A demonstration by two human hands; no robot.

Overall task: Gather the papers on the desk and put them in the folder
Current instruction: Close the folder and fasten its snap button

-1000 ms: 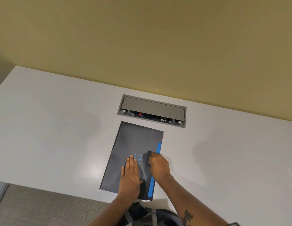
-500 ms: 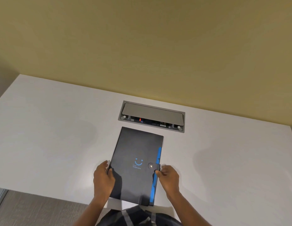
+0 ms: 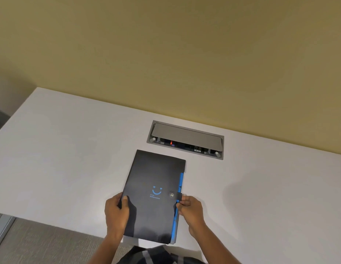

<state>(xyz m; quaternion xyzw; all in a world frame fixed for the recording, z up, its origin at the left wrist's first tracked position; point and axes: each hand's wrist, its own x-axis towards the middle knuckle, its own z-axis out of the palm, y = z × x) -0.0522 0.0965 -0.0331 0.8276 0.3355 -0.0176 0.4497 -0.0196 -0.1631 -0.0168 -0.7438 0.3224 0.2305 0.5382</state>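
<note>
A black folder [image 3: 154, 178] with a blue smiley print and blue tabs along its right edge lies closed on the white desk [image 3: 70, 149]. Its strap is fastened over a metal snap [image 3: 172, 194]. My left hand [image 3: 116, 214] grips the folder's left edge, thumb on the cover. My right hand [image 3: 190, 210] pinches the right edge just below the strap. The folder's near end overhangs the desk's front edge. No loose papers are visible.
A grey cable box [image 3: 185, 140] with a hinged lid is set into the desk just beyond the folder. A yellow wall [image 3: 165, 54] rises behind the desk. Grey carpet [image 3: 42, 242] shows below the front edge at the left.
A second ago my hands pressed on the cover at the strap. They have since moved to the folder's two side edges and now hold it with the snap shut.
</note>
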